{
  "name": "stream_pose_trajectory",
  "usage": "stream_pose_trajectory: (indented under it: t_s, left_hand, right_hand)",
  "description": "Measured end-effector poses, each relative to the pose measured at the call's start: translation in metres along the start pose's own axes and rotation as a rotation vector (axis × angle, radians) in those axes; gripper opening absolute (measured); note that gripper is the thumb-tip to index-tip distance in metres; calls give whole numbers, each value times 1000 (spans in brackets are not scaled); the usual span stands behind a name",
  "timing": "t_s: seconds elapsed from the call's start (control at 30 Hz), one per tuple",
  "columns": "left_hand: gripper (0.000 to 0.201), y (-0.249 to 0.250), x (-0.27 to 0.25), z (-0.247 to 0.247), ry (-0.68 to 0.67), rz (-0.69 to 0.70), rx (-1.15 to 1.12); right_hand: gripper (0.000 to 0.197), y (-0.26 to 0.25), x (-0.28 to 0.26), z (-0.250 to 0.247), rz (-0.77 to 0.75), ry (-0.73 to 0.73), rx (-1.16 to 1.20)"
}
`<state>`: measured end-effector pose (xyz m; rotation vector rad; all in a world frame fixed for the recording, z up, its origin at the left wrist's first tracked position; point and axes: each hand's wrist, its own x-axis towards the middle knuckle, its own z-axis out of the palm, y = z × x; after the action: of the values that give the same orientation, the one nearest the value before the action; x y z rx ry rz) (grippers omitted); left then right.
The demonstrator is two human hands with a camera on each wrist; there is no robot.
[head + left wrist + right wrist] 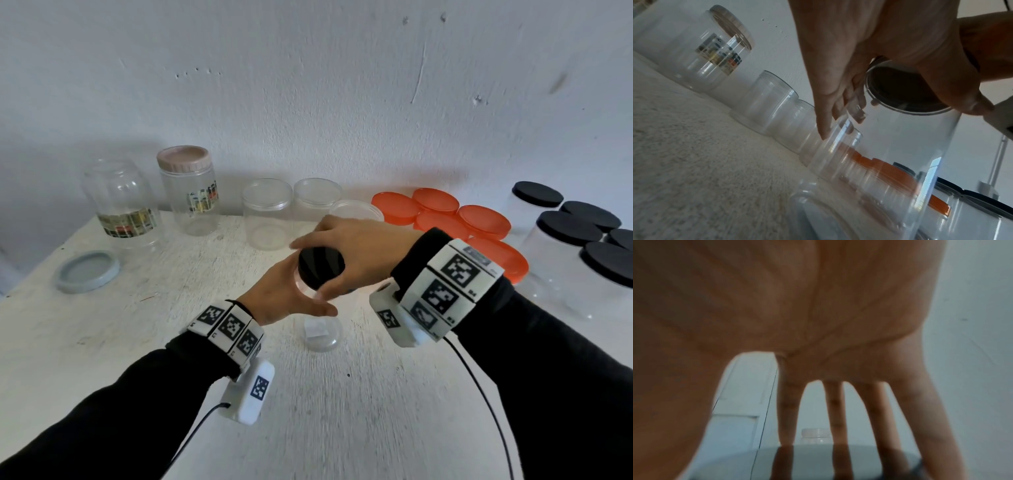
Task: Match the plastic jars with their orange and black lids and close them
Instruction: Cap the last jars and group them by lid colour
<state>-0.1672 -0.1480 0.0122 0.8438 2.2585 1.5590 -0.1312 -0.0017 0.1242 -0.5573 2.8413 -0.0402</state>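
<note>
A clear plastic jar [322,337] stands on the white table [342,411] in front of me, with a black lid [320,269] on its mouth. My left hand [284,291] grips the jar just under the lid, thumb towards me. My right hand [349,260] comes from the right and grips the lid from above, its fingers curled round the rim. In the left wrist view the jar [890,162] fills the right side, with the lid's underside [904,91] seen through the wall. In the right wrist view spread fingers [787,410] reach down onto the lid [813,464].
Three open clear jars [267,212] stand at the back centre, with several orange lids [445,212] beside them. Several jars with black lids [565,246] crowd the right edge. Back left are a labelled lidless jar [120,205], a pink-lidded jar [188,188] and a loose blue-grey lid [87,270].
</note>
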Motion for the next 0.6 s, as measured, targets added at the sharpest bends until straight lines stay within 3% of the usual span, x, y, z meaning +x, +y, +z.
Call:
stream_pose_trajectory:
  t_s: [0.07,0.23,0.33,0.4,0.53,0.6]
  left_hand:
    - [82,0,0,0,11,-4,14]
    - [81,0,-1,3,32,0,4]
    - [74,2,-3,4,45,5,-17]
    - [75,3,-3,3,28,6,-19]
    - [79,2,-1,1,23,-13,7]
    - [81,2,-1,2,16,-13,24]
  right_hand:
    - [72,2,-1,0,-39,-21,65]
    - [56,-6,-1,12,41,269,-53]
    - [52,-14,3,16,104,366,-105]
    - [59,-13,3,14,125,318,-128]
    - [73,-1,-2,-2,9,-27,49]
    - [68,2,-1,-3,-29,-11,83]
